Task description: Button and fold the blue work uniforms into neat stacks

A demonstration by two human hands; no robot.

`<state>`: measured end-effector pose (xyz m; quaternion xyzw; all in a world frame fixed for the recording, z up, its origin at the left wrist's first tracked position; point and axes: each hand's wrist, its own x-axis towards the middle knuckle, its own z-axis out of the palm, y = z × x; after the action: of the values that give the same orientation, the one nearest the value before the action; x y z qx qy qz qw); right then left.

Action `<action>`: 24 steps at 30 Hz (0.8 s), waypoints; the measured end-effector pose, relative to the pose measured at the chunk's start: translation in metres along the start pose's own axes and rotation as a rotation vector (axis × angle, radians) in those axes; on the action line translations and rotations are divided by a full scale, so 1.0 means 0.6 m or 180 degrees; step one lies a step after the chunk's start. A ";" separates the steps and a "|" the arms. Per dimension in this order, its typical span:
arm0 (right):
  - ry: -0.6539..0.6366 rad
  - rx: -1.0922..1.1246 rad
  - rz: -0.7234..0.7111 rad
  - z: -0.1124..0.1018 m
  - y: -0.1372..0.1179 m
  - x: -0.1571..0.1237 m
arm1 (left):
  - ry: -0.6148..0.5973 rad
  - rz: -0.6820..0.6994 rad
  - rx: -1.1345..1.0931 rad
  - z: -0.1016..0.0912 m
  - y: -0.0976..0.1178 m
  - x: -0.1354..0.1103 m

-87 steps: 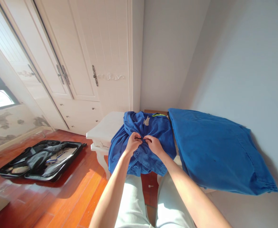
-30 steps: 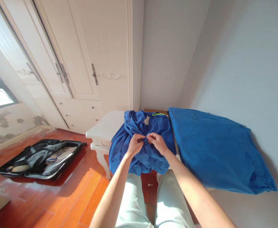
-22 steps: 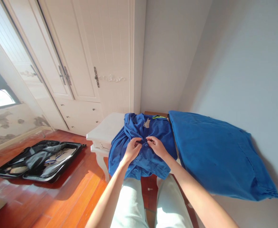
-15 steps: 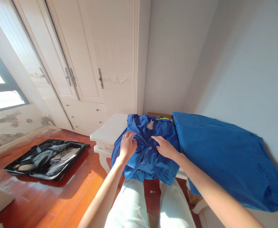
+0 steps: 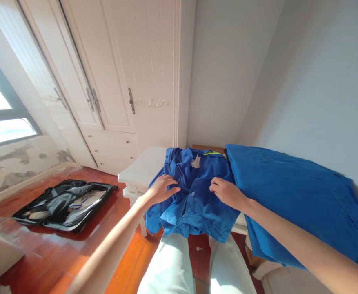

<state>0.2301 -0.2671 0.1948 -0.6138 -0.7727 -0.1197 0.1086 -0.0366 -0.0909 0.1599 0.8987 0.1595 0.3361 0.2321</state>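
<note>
A blue work jacket (image 5: 194,204) with a white button and a yellow-green strip lies crumpled over a white surface in front of my legs. My left hand (image 5: 163,188) rests at its left side, thumb and fingers apart, holding nothing. Over the right part of the jacket is my right hand (image 5: 227,192), its fingers curled together. Whether cloth is caught in those fingertips is hidden from me. A pale patch or tag (image 5: 195,162) shows near the jacket's upper middle.
Blue cloth (image 5: 295,200) covers a broad surface on the right, beside the wall. The white tabletop (image 5: 142,167) shows to the jacket's left. An open black suitcase (image 5: 64,204) with clothes lies on the reddish wooden floor. White wardrobe doors (image 5: 111,65) stand behind.
My hands have moved apart: the left shifted left and lower, the right went right. The right fingers, spread before, are now curled. The jacket stays in place.
</note>
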 end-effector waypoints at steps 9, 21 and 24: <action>0.0195 0.0384 0.0230 -0.013 -0.003 0.035 | -0.0045 -0.0263 0.0365 -0.005 -0.014 0.048; 0.0529 -0.0475 -0.0848 0.002 -0.006 0.035 | -0.0905 0.0220 0.0873 -0.041 -0.014 0.083; 0.0597 -0.0715 -0.1058 -0.001 0.001 -0.001 | -0.0740 0.0349 0.0975 -0.046 0.007 0.099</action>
<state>0.2305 -0.2677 0.1954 -0.4724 -0.8316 -0.2779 0.0896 -0.0116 -0.0595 0.2118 0.9636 0.1318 0.2140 0.0909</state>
